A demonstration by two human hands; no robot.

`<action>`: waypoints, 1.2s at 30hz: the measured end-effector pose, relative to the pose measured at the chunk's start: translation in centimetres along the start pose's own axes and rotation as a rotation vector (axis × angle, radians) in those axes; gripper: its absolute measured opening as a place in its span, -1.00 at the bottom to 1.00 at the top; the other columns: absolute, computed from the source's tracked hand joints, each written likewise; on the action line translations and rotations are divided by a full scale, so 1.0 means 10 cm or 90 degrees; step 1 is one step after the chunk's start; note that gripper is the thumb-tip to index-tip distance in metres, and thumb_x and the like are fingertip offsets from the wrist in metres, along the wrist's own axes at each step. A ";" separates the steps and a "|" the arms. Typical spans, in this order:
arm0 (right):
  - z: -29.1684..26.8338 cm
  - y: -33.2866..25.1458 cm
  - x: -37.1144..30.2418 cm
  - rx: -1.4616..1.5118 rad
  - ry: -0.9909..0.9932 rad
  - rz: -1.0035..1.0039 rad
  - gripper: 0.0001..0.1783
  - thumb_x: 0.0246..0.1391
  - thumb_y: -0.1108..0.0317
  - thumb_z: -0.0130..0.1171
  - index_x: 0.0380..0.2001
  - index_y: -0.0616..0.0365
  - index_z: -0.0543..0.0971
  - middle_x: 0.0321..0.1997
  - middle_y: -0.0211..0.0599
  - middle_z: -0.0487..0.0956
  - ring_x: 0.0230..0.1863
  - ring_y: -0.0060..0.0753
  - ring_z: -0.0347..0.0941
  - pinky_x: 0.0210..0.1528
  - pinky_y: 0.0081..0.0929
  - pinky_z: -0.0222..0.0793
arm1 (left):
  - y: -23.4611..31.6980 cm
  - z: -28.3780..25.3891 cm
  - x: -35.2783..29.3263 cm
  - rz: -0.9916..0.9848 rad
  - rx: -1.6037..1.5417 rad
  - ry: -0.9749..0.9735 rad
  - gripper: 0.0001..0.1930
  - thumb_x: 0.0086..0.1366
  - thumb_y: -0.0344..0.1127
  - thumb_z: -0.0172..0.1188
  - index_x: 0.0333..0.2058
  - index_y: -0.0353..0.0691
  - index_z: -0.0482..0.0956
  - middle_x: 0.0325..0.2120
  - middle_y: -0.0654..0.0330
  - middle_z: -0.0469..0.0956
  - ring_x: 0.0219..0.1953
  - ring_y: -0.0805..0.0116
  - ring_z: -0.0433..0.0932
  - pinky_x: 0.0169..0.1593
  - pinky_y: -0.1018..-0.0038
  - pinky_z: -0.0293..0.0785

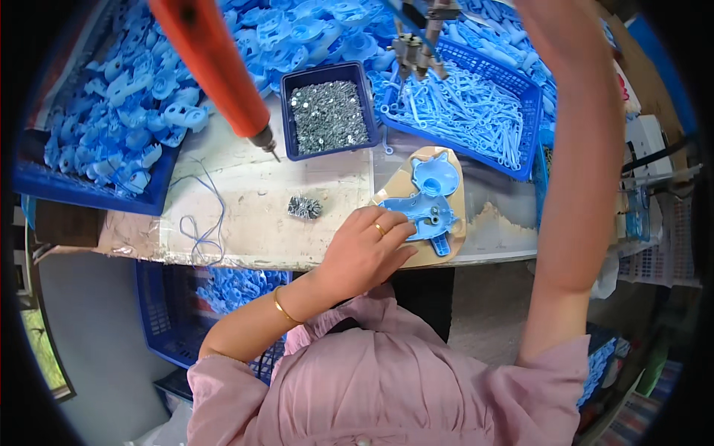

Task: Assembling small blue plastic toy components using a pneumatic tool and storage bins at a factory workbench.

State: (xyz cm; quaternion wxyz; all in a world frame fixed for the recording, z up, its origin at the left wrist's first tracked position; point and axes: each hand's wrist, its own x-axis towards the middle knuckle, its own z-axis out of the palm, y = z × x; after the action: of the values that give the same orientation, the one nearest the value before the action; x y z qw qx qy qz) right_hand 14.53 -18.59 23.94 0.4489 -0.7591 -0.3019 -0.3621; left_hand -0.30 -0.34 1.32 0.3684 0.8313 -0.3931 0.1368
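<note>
A light-blue plastic shell half (pixel 437 177), shaped like an animal with a round head and a wider body, lies hollow side up on a tan board (pixel 399 186). Over the left end of its body, my left hand (pixel 370 245) bends its fingers and grips the edge; the fingertips are partly hidden. My right arm reaches up at the right, and my right hand (pixel 556 30) is cut off by the top edge, its fingers out of sight. An orange powered screwdriver (pixel 223 70) hangs at upper left, bit pointing down. A small pile of screws (pixel 304 207) lies left of the board.
A dark blue tray (pixel 285 119) holds many small metal screws. Behind the board, a blue basket (pixel 532 123) holds thin light-blue plastic parts. Blue shells heap at the back and in a left tray (pixel 141 202). A metal fixture (pixel 416 52) hangs above. A thin cord (pixel 221 204) lies left.
</note>
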 end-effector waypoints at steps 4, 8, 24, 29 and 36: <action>0.04 -0.01 -0.01 0.143 -0.139 0.113 -0.30 0.13 0.07 0.34 0.19 0.31 0.41 -0.32 -0.49 0.49 -0.30 -0.71 0.40 -0.25 -0.71 0.32 | -0.02 0.09 0.02 0.016 0.015 -0.024 -0.66 0.08 -0.33 0.40 -0.15 -0.20 0.57 -0.16 0.18 0.56 -0.09 0.13 0.52 -0.02 0.27 0.46; -0.16 0.21 -0.46 0.238 -0.126 0.042 -0.72 0.11 0.36 0.21 -0.16 0.32 0.53 -0.21 -0.22 0.56 -0.24 -0.42 0.53 -0.13 -0.44 0.44 | -0.04 0.17 0.02 0.036 0.051 -0.049 -0.65 0.12 -0.29 0.35 -0.11 -0.19 0.54 -0.10 0.21 0.52 -0.03 0.18 0.47 0.12 0.29 0.39; -0.10 -0.25 -1.21 0.288 -0.047 0.216 -0.57 0.05 0.35 0.05 -0.07 0.46 0.36 -0.53 -0.31 0.30 -0.57 -0.54 0.27 -0.53 -0.58 0.23 | -0.11 0.37 0.06 0.082 0.114 -0.074 -0.77 0.17 -0.32 0.22 -0.19 -0.19 0.56 -0.14 0.24 0.55 -0.06 0.24 0.48 0.16 0.30 0.36; -0.06 -0.49 -1.11 0.293 0.000 0.327 -0.44 -0.03 0.33 0.21 0.02 0.39 0.36 -0.47 -0.34 0.45 -0.54 -0.58 0.39 -0.47 -0.65 0.30 | -0.12 0.37 0.05 0.087 0.127 -0.062 -0.79 0.18 -0.32 0.22 -0.20 -0.20 0.56 -0.14 0.24 0.55 -0.06 0.25 0.48 0.14 0.30 0.37; -0.01 -0.33 -1.42 0.188 0.048 0.235 -0.46 -0.01 0.46 0.12 0.06 0.47 0.31 -0.49 -0.32 0.47 -0.57 -0.59 0.38 -0.50 -0.65 0.29 | -0.05 0.38 0.06 0.084 0.142 -0.063 -0.80 0.17 -0.32 0.23 -0.22 -0.20 0.56 -0.24 0.21 0.52 -0.11 0.22 0.48 0.10 0.28 0.38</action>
State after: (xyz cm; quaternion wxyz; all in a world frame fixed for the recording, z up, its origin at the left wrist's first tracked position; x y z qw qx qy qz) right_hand 4.01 -19.18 13.89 0.6245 -0.7136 -0.1904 -0.2542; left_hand 0.28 -3.17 -1.24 0.2444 0.8450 -0.4471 0.1624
